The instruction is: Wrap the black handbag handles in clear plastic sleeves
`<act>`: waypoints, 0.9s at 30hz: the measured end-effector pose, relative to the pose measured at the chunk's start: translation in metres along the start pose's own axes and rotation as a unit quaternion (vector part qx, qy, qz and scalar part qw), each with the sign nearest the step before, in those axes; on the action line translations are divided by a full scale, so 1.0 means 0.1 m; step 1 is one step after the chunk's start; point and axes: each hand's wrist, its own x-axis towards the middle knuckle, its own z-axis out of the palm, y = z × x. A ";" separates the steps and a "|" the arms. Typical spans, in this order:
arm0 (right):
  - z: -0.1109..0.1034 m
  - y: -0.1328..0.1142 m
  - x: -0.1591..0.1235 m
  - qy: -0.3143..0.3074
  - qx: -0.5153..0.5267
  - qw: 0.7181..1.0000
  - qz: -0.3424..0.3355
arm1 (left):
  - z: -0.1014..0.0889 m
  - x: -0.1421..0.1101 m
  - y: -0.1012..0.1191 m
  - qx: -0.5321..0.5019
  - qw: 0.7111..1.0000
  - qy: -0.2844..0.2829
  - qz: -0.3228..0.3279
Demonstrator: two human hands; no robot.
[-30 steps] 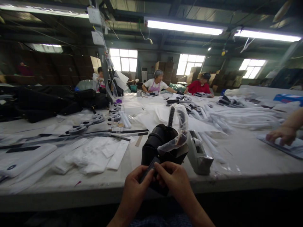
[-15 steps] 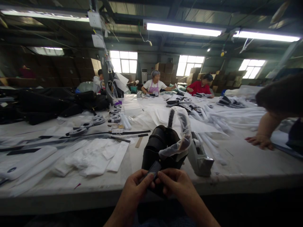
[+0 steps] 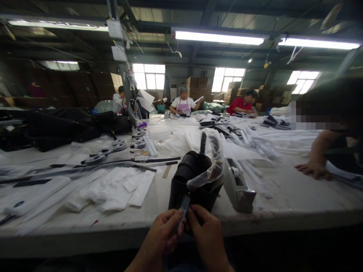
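Observation:
At the table's near edge stands a black bag. One handle is wrapped in clear plastic and arches over its top. A dark strap hangs from the bag's near side, with a shiny film on it. My left hand pinches this strap between thumb and fingers. From the other side, my right hand closes on the strap's edge, and its fingertips are partly hidden. Just right of the bag sits a grey tape dispenser with a roll in it.
Crumpled white wrapping sheets and black strips lie to the left, before piled black bags. White padded tubes lie right. A co-worker's hand rests on the table at right; other people sit across.
My hands have shifted down along the strap, which now hangs more upright. The co-worker at right has leaned in, hand flat on the table. The person opposite has lifted a white piece.

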 end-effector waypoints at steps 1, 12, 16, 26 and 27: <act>0.02 0.01 0.00 0.009 -0.002 1.000 -0.004 | 0.01 0.00 -0.01 -0.001 1.000 0.002 -0.002; 0.04 -0.05 0.03 0.009 -0.066 0.997 -0.036 | 0.04 -0.03 -0.05 0.010 1.000 -0.007 -0.015; 0.01 -0.12 0.09 -0.005 -0.104 0.994 -0.044 | 0.03 -0.02 -0.06 0.021 0.999 -0.009 -0.024; -0.10 -0.04 -0.07 -0.129 0.205 0.964 0.108 | 0.02 -0.05 -0.08 -0.008 1.000 0.013 0.004; -0.07 -0.03 -0.09 -0.136 0.278 0.942 0.132 | 0.02 -0.05 -0.10 -0.014 1.000 0.004 0.002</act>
